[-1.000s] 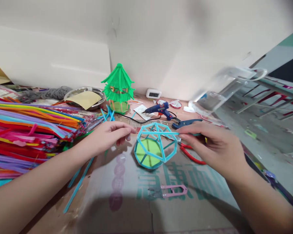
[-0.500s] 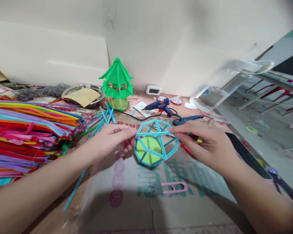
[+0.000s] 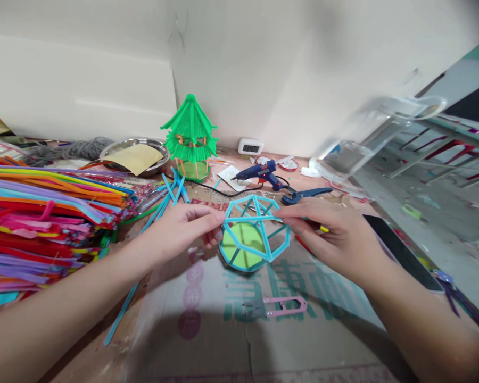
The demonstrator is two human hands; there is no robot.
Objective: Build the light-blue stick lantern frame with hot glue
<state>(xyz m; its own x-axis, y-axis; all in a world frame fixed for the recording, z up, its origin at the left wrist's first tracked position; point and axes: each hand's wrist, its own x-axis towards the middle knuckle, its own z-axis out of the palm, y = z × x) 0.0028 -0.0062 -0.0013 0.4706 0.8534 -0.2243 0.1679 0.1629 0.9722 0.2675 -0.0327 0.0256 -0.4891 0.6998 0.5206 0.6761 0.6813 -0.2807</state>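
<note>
**Blue stick pinched at both ends over the wire-like frame**

A thin blue stick [image 3: 249, 218] is pinched at its left end between the thumb and fingertips of the left hand [image 3: 179, 231], and at its right end by the closed fingertips of the right hand [image 3: 335, 239]. The stick is held level across the upper part of a blue frame [image 3: 263, 247], a faceted open cage that is seen at the centre of the frame. Whether the stick is touching the cage's top edges cannot be told. A green disc [image 3: 243, 242] is seen inside the cage as its floor. The cage is set on a printed cardboard sheet [image 3: 303, 330], which fills the lower middle of the picture.

A red handle [image 3: 301, 243] is partly hidden under the right hand. Pink snips [image 3: 283, 307] are laid on the cardboard just below the cage. Loose blue sticks [image 3: 173, 189] are scattered above the left hand. Behind the cage, towards the upper centre, a blue glue gun [image 3: 263, 173] and blue cutters [image 3: 305, 195] are laid near each other. A green pagoda model [image 3: 190, 138] is stood upright further back, with a metal bowl [image 3: 115, 150] to its left and a small white clock [image 3: 250, 146] to its right against the wall. The left side is taken up by a heap of coloured pipe cleaners [image 3: 43, 213]. A clear plastic container [image 3: 375, 135] is seen at the upper right.
</note>
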